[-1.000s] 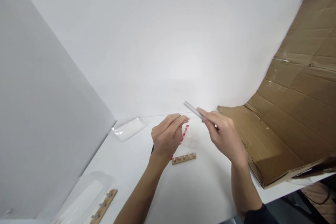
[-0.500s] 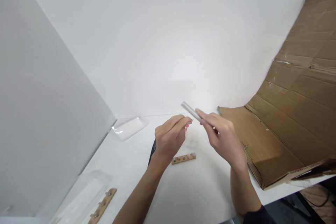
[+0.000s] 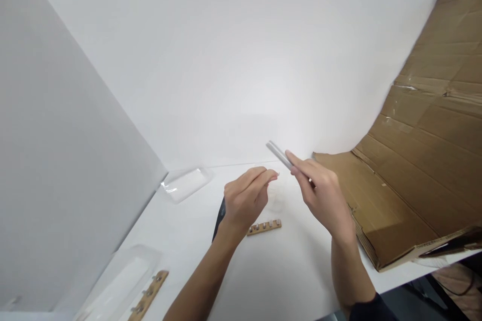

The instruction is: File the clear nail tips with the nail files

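Note:
In the head view my right hand (image 3: 320, 190) grips a slim grey metallic bar (image 3: 279, 154), which slants up and to the left out of its fingers. My left hand (image 3: 246, 198) is closed in a pinch beside it, apart from the bar. A tiny whitish bit shows at the left fingertips, too small to name. Below the hands a wooden strip with several metal pegs (image 3: 264, 227) lies on the white table. Something clear and filmy (image 3: 276, 198) lies behind it, partly hidden by my left hand. A dark object (image 3: 219, 218) shows behind my left wrist.
Two clear plastic trays sit at the left, one far (image 3: 187, 183) and one near (image 3: 126, 276). Beside the near tray lies another wooden strip with metal pegs (image 3: 148, 295). Folded cardboard (image 3: 391, 205) covers the right side. White walls stand behind and to the left.
My right hand has shifted the bar slightly up and to the right, away from my left fingers. A red-marked patch by my left fingers is now out of sight.

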The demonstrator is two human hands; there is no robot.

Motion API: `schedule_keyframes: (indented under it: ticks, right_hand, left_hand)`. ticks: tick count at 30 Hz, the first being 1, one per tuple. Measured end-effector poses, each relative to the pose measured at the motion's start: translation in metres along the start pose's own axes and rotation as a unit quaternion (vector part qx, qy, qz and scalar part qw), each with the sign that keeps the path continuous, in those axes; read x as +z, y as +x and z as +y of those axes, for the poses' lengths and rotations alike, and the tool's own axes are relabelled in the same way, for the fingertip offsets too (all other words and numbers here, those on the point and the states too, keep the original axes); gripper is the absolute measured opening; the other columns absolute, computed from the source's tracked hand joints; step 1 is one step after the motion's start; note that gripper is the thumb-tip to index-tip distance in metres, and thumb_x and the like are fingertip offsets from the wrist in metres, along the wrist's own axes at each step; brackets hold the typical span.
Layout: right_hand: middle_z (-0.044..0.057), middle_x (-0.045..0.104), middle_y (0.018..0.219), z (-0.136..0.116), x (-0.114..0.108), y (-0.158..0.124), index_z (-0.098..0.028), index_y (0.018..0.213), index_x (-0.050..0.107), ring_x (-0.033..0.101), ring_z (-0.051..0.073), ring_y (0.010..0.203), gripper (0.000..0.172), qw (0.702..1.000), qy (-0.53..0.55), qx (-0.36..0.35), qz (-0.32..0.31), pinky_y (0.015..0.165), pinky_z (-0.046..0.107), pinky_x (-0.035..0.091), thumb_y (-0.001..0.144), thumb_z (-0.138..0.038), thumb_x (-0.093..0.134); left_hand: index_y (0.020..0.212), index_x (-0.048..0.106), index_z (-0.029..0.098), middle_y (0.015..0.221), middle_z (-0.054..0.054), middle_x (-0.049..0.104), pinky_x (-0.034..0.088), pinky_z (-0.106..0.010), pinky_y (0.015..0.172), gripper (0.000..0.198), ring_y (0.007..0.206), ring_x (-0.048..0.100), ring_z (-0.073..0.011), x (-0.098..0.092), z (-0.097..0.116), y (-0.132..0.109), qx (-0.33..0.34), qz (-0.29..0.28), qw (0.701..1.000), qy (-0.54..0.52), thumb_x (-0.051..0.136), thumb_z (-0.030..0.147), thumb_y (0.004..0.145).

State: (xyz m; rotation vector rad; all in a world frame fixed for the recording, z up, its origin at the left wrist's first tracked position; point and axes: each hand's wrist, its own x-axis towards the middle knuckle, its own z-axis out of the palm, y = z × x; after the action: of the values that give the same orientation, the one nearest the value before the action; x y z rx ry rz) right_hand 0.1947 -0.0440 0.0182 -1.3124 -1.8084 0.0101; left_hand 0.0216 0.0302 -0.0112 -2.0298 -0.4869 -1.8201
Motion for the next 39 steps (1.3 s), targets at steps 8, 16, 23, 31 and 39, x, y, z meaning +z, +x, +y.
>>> schedule_keyframes:
  ticks: [8,16,23,31,39]
  right_hand:
    - [0.002,0.066,0.083,-0.0025,-0.0047,-0.0048,-0.027,0.149,0.065,0.061,0.016,0.072,0.043,0.999,-0.008,0.023,-0.037,0.065,0.028,0.049,0.112,-0.028,0.043]
    - [0.001,0.063,0.080,-0.0035,-0.0008,-0.0047,-0.027,0.149,0.065,0.058,0.016,0.069,0.042,0.998,-0.013,0.023,-0.062,0.062,0.028,0.047,0.113,-0.030,0.043]
    - [0.001,0.066,0.080,-0.0044,0.0022,-0.0048,-0.030,0.146,0.066,0.060,0.016,0.069,0.041,0.995,-0.027,0.031,-0.096,0.063,0.028,0.047,0.113,-0.029,0.043]
    - [0.003,0.071,0.086,-0.0083,-0.0001,-0.0041,-0.027,0.149,0.064,0.064,0.018,0.076,0.043,0.995,0.031,0.040,-0.086,0.068,0.030,0.050,0.113,-0.030,0.042]
    - [0.004,0.074,0.091,-0.0075,0.0017,-0.0030,-0.029,0.151,0.063,0.066,0.018,0.081,0.043,0.996,0.061,0.031,-0.060,0.071,0.029,0.052,0.113,-0.029,0.043]
  left_hand:
    - [0.091,0.071,0.020,0.077,0.002,0.076,0.050,-0.015,0.054,0.026,0.062,0.070,-0.0069,0.0011,0.0021,-0.0028,0.011,0.002,1.000,0.000,0.063,-0.005,0.093]
    - [0.091,0.071,0.019,0.077,0.002,0.076,0.051,-0.017,0.055,0.024,0.061,0.069,-0.0078,0.0008,0.0034,-0.0018,0.018,0.008,1.000,-0.009,0.065,-0.004,0.092]
    - [0.092,0.072,0.021,0.077,0.002,0.076,0.051,-0.017,0.055,0.027,0.063,0.070,-0.0081,0.0003,0.0016,-0.0033,0.018,0.010,1.000,-0.006,0.063,-0.005,0.092]
    - [0.089,0.072,0.019,0.077,0.002,0.074,0.050,-0.017,0.055,0.026,0.061,0.067,-0.0074,-0.0010,0.0048,-0.0007,0.015,0.023,0.999,-0.017,0.065,-0.006,0.091]
    - [0.089,0.074,0.021,0.079,0.001,0.076,0.052,-0.020,0.056,0.020,0.064,0.068,-0.0100,-0.0015,0.0059,-0.0027,-0.058,0.021,0.997,-0.046,0.069,0.001,0.093]
